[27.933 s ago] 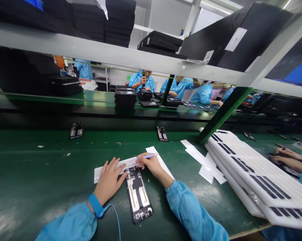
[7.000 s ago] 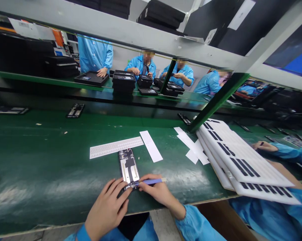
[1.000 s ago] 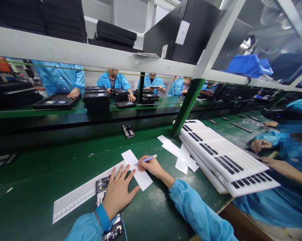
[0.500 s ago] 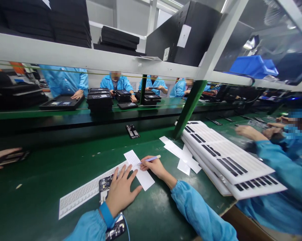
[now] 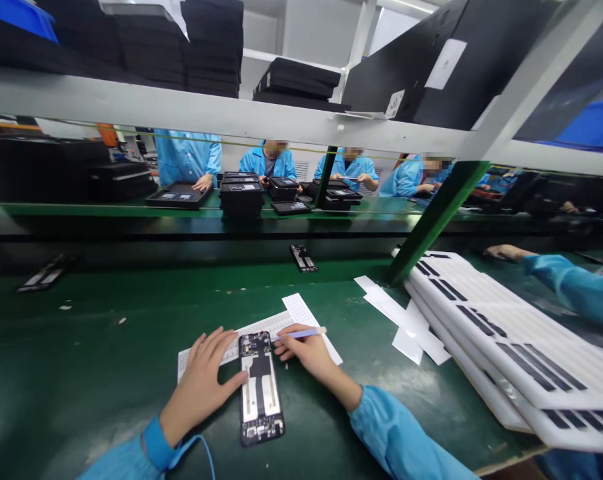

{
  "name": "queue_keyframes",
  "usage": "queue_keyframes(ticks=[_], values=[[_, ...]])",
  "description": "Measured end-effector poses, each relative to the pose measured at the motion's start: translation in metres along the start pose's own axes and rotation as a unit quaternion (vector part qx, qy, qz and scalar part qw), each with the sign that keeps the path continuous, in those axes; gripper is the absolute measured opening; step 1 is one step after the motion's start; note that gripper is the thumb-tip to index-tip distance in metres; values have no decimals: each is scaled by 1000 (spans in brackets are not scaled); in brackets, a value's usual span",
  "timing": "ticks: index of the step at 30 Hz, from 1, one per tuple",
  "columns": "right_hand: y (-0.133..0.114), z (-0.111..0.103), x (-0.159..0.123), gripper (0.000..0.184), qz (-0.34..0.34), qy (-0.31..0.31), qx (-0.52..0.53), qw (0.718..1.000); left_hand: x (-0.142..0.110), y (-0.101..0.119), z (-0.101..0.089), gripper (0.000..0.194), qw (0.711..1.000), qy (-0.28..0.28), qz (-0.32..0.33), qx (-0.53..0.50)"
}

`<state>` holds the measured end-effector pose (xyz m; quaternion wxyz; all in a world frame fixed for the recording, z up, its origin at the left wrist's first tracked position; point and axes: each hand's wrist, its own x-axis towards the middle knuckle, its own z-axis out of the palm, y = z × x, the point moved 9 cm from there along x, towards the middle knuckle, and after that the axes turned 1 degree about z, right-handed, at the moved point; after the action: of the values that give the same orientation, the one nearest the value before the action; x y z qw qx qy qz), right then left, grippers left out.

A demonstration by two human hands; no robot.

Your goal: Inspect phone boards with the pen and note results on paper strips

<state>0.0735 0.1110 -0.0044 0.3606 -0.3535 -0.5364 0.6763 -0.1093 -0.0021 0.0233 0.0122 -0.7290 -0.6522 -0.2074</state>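
Green table (image 5: 131, 407), glossy, pale scraps scattered over it. Near its front edge lies an opened phone (image 5: 261, 393), innards up, long side running away from the worker: dark boards at both ends, silvery panels between.

Hands apart, one on either side of the phone's upper half. Left hand (image 5: 204, 373) spread and loose, grasping nothing; fingers over a printed strip (image 5: 261, 325), thumb at the phone's left edge. Right hand (image 5: 306, 352) pinches a lilac stick (image 5: 301, 333) between thumb and fingers, its working end by the phone's top right corner; whether it touches, I cannot tell. Blue wristband (image 5: 157, 443) on the left wrist, cord trailing down.

Printed strip runs slantwise behind the phone; a second white sheet (image 5: 301, 310) lies at an angle, partly behind the right hand. Farther right, loose white slips (image 5: 401, 320) overlap beside stacked white foam trays (image 5: 491, 347) bearing black pieces. Two more phones lie farther back: one beyond the sheets (image 5: 303, 259), another off to the left (image 5: 44, 275), blurred.

At right, a co-worker's blue sleeve (image 5: 571, 283) reaches in. Across the way, people in blue sit or stand among black trays (image 5: 179, 195).
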Motion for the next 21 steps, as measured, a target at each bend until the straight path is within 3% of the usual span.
queue_keyframes(ticks=[2,5,21], values=[[10,26,3,39,9,-12,-2,1000,0,3,6,64,1000,-16,20,4],[20,42,10,32,12,-10,-2,1000,3,9,10,64,999,-30,30,3],[25,44,11,19,11,-42,-40,998,4,12,8,56,999,-28,26,-29]])
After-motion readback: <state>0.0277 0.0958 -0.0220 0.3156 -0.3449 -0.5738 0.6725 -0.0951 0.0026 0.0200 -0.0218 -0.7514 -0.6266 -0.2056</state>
